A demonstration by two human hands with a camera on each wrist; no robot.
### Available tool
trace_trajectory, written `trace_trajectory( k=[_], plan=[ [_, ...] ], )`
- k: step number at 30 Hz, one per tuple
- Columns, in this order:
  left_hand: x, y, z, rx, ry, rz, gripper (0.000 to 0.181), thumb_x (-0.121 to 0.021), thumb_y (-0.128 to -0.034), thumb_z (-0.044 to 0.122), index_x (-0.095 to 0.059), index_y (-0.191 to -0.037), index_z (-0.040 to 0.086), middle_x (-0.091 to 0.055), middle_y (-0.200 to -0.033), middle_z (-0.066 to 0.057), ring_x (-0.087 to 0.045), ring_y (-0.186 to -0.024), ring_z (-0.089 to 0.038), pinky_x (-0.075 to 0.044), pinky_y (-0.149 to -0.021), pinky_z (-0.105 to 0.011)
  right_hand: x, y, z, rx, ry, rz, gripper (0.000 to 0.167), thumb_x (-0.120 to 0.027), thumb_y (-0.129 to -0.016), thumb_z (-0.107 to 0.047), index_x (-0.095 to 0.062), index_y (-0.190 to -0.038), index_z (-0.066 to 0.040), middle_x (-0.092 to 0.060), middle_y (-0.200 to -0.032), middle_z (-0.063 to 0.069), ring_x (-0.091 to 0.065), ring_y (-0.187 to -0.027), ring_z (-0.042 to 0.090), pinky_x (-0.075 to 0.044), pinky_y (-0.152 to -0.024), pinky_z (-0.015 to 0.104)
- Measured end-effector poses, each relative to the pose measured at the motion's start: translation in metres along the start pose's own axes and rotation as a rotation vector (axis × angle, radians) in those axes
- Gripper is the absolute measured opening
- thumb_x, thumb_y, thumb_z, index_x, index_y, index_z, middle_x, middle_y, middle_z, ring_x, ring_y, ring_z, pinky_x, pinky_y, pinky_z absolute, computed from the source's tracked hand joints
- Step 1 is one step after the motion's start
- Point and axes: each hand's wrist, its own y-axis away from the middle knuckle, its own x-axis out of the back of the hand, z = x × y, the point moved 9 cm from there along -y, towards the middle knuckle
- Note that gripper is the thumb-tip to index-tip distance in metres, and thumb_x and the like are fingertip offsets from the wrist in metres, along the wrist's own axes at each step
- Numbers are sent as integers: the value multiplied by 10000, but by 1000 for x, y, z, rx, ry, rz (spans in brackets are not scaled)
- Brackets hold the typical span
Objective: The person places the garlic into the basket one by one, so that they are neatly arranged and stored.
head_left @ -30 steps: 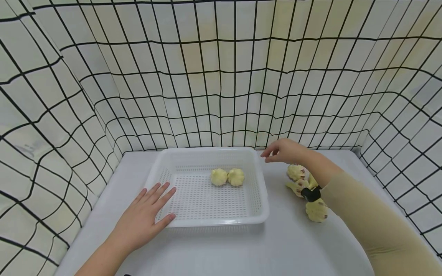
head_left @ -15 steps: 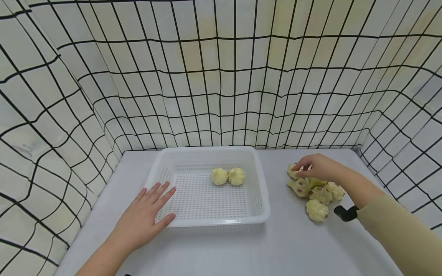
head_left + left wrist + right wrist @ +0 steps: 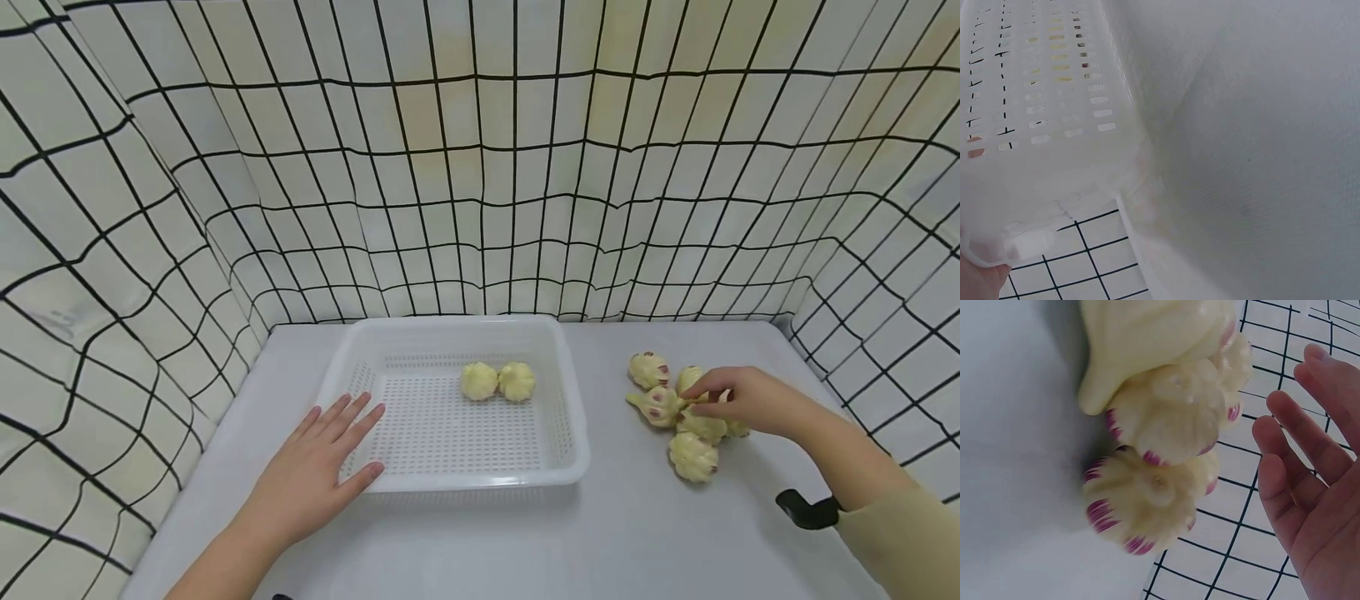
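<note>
We see the white basket [image 3: 457, 482] near the back edge of the table [image 3: 615, 525], with 2 garlic bulbs [image 3: 479, 382] touching inside it, right of centre. The left hand [image 3: 309, 477] spreads flat over its near left corner, gripping nothing. A strip of tabletop separates the basket from the garlic pile [image 3: 660, 407]. Above that pile, the right hand [image 3: 761, 404] has loosely bent, parted fingers, holding nothing. It hides several bulbs, so we cannot count them; the left wrist view crops the left hand to a sliver.
</note>
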Motion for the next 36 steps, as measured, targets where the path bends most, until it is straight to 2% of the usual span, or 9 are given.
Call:
trace_trajectory(
  k=[4, 11, 17, 22, 31, 36],
  plan=[
    [0, -1, 1, -2, 2, 0, 712, -569, -953, 542, -351, -1556, 232, -328, -1597, -64, -275, -1466, -337, -31, -1233, -422, -4, 13, 5, -12, -12, 14, 291, -740, -888, -379, -749, -1120, -204, -669, -1091, -31, -538, -800, 123, -495, -613, 260],
    [2, -1, 3, -11, 4, 13, 710, -580, -947, 541, -361, -1551, 238, -342, -1590, -61, -291, -1458, -342, -169, -1200, -509, -14, 31, 6, 4, -27, 40, 268, -754, -882, -330, -745, -1112, -193, -669, -1028, -63, -521, -767, 59, -483, -616, 239],
    [2, -1, 2, 2, 6, 6, 719, -596, -940, 532, -363, -1551, 234, -338, -1592, -60, -288, -1459, -342, -122, -1218, -482, -27, 41, 7, -9, -17, 25, 391, -743, -872, -421, -722, -1167, -166, -613, -892, -111, -509, -767, 35, -475, -601, 235],
    [2, 0, 2, 8, 4, 5, 715, -599, -938, 527, -375, -1546, 224, -339, -1592, -58, -284, -1462, -335, -90, -1227, -458, -37, 45, 9, -28, 36, 13, 472, -770, -837, -440, -710, -1197, -142, -603, -895, -118, -504, -772, 21, -464, -587, 226],
    [3, -1, 4, 14, 16, -6, 706, -592, -943, 521, -374, -1546, 226, -336, -1593, -55, -286, -1463, -331, -183, -1192, -526, -48, 47, 9, -46, 68, -3, 575, -772, -814, -478, -667, -1264, -135, -609, -925, -105, -507, -758, 26, -454, -571, 229],
    [3, 0, 3, 13, 16, 1, 707, -586, -945, 529, -371, -1548, 228, -334, -1594, -56, -286, -1462, -331, -83, -1227, -456, -54, 47, 6, -14, 41, -8, 596, -773, -806, -489, -654, -1278, -144, -612, -923, -116, -520, -758, 7, -468, -580, 228]
  ],
)
